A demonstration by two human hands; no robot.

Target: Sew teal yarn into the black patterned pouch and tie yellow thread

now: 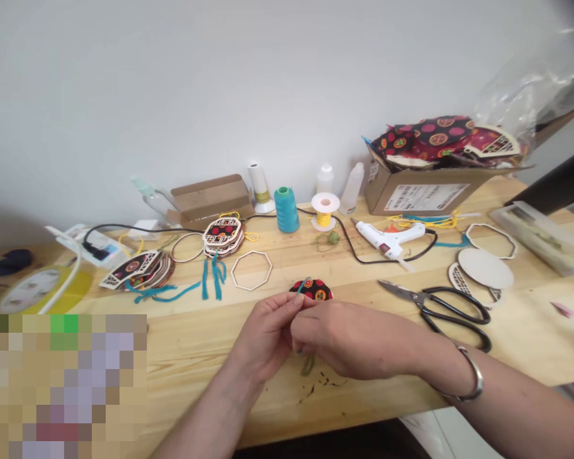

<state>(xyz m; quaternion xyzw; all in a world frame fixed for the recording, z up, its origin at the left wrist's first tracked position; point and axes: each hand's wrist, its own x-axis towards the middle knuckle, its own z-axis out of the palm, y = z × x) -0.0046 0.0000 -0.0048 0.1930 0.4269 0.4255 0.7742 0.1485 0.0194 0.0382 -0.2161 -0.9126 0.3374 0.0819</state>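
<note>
My left hand [266, 336] is closed, its thumb and fingers pinching the near edge of a dark patterned fabric piece [319, 288] with red and orange round motifs. A short teal cord [303, 284] lies over this piece, close to my left thumb. Against the left fingertips presses my right hand [349, 338], also closed, its fingers curled inward; what they grip is hidden. Below the two hands hangs an olive-green cord [309, 365]. Black-handled scissors [423, 298] lie beyond my right forearm, blades pointing left.
Behind stand a teal thread cone [286, 210], a yellow thread spool [324, 217] and a white glue gun [387, 237] with a black cable. Stacked lattice-framed pieces [223, 234] and a wooden octagon frame [252, 288] lie left. A full cardboard box [411, 191] stands back right.
</note>
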